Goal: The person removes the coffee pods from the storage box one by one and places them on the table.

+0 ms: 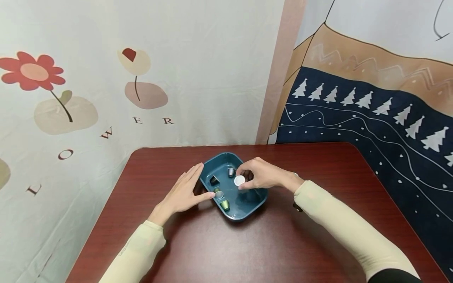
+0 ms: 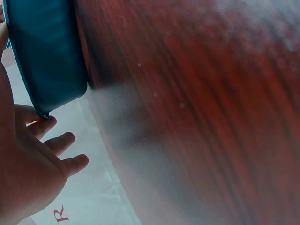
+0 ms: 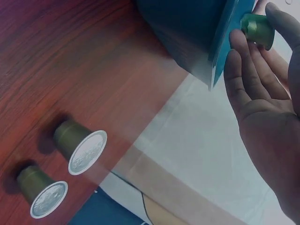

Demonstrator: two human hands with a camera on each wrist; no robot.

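Note:
A blue baking-dish-like tray (image 1: 252, 208) lies on the table with several coffee capsules inside. Along its left rim rests my left hand (image 1: 185, 190), fingers straight and thumb reaching over the edge. Over the tray, my right hand (image 1: 263, 173) pinches a green coffee capsule (image 3: 258, 31) between thumb and fingers; its pale lid faces me in the head view. Inside the tray are a dark silver capsule (image 1: 231, 172), a black capsule (image 1: 214, 180), a silver-lidded capsule (image 1: 218, 194) near the left thumb, and a bright green capsule (image 1: 225, 204).
Two olive capsules, one nearer the tray (image 3: 75, 143) and one farther off (image 3: 40, 190), are on the table outside it in the right wrist view. The reddish-brown table (image 1: 226, 251) backs onto a printed curtain (image 1: 212, 78).

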